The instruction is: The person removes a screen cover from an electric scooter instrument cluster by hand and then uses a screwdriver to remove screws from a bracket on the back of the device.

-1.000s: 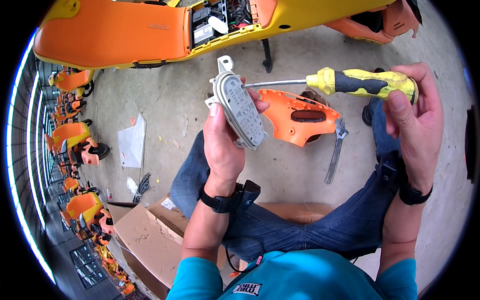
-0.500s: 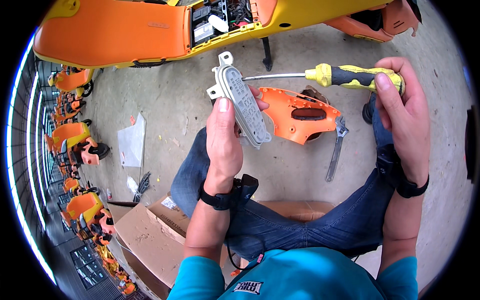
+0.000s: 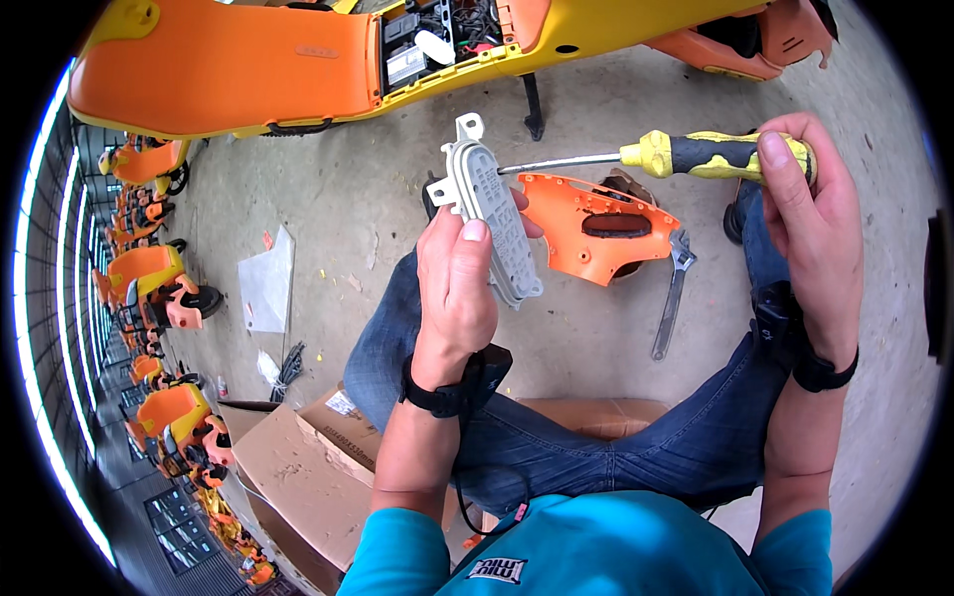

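Gripping grey panel (image 3: 494, 223), left hand (image 3: 455, 288) unchanged; right hand (image 3: 810, 214) raised yellow screwdriver (image 3: 686, 156) slightly.

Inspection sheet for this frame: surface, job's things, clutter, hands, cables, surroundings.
Surface: bare concrete floor, dusty, small scraps.
Job's things: grey plastic housing held upright; yellow-handled screwdriver, tip at the housing.
Clutter: orange cover panel, adjustable wrench, plastic bag, cardboard boxes.
Hands: left hand grips the housing; right hand grips the screwdriver handle.
Cables: black bundle on the floor; wiring in the open scooter body.
Surroundings: row of orange scooters at left.
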Motion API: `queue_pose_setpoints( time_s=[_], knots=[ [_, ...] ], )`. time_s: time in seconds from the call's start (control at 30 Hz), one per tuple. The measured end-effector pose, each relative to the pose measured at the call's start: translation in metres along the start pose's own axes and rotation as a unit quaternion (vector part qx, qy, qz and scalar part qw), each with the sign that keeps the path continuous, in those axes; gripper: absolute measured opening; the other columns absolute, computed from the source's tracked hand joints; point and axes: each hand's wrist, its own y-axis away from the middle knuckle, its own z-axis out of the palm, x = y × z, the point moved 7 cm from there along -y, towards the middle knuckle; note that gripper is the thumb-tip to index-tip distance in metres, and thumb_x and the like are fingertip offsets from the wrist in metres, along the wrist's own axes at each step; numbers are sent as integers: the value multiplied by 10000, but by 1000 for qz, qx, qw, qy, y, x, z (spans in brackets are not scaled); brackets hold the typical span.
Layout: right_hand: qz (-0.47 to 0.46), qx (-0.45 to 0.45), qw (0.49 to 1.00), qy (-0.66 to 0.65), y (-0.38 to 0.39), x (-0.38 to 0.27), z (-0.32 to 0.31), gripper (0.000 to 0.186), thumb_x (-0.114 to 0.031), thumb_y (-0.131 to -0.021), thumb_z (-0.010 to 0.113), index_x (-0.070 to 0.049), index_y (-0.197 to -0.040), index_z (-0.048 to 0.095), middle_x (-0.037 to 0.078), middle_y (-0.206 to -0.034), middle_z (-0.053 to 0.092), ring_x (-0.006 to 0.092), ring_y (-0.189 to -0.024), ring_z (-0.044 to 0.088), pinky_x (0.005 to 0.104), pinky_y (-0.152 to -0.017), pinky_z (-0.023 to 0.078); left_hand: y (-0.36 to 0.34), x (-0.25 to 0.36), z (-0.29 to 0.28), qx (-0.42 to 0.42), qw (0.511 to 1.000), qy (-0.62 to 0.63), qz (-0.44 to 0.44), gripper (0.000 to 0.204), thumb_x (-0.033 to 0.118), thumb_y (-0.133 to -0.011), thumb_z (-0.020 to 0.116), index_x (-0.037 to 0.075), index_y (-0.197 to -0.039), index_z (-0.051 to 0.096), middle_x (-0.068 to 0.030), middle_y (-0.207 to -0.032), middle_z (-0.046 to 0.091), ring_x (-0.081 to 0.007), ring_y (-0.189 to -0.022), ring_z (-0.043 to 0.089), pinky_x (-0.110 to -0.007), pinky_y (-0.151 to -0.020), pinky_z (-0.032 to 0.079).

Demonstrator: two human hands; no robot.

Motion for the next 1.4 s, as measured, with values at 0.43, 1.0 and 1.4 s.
queue_pose_setpoints(
  time_s=[0.43, 1.0, 1.4],
  knots=[
    [-111, -15, 992, 63, 0, -6, -6, 263, -332, -1028, 512, -76, -1040, 572, -62, -755, 446, -2, -618, 363, 155, -512, 270, 5, 2, 5, 11, 1000, -19, 13, 429, 236, -943, 347, -88, -1090, 586, -185, -890, 684, -253, -764, 670, -355, -680, 518],
    [18, -35, 999, 8, 0, -1, -2, 308, -366, -1033, 487, -72, -1080, 566, -42, -703, 468, 8, -590, 368, 155, -512, 284, 4, -3, 5, 4, 1000, 12, 0, 472, 270, -948, 345, -90, -1186, 536, -177, -979, 660, -221, -768, 666, -331, -643, 524],
    [-114, -50, 992, -30, -7, 2, -1, 264, -272, -1013, 523, -60, -1170, 545, -4, -910, 522, 17, -715, 433, 158, -620, 363, 6, -6, 7, -29, 997, 64, -37, 586, 332, -938, 377, -75, -1358, 403, -190, -1081, 606, -233, -837, 665, -317, -712, 554]
  ],
)
